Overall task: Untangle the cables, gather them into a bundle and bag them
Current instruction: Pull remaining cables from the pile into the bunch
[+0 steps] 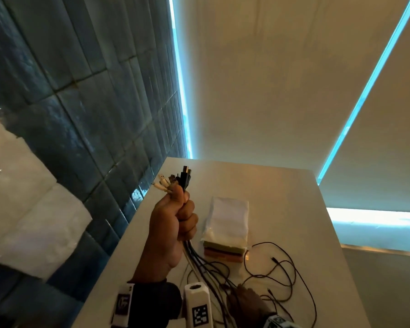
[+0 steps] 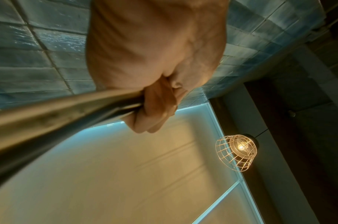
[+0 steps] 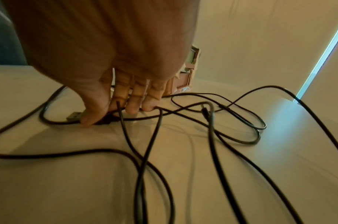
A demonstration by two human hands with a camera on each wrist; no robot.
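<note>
Left hand (image 1: 173,223): raised over the worktop (image 1: 282,185) at about 9 o'clock of the bag stack; grip curled tight round a bunch of cables (image 1: 206,263) just below their plugs.
Plugs (image 1: 175,179): black and white ends stand together above the fist, pointing to 12 o'clock (roughly level with one another).
Right hand (image 3: 114,63): low at 6 o'clock of the worktop, fingers (image 3: 133,100) reaching down among the loose lengths; thumb and forefinger appear to be pinching a plug end (image 3: 74,116) against the surface, though the contact is partly hidden.
Loose lengths (image 3: 212,128): trail from the left fist down to the worktop and spread in crossing loops towards 4 o'clock; still crossed over one another.
Bags (image 1: 227,223): a flat stack lying at the centre of the worktop, just beyond the loops, untouched.
Handling, judged: the cables are light, limp and smooth-skinned; they will slip and spring back into loops if held mid-length.
Where to take hold, judged: at the stiff plug ends, then run the fingers along each length to clear the crossings.
Stage, judged: one set of ends gathered; untangling unfinished, bagging not begun.
</note>
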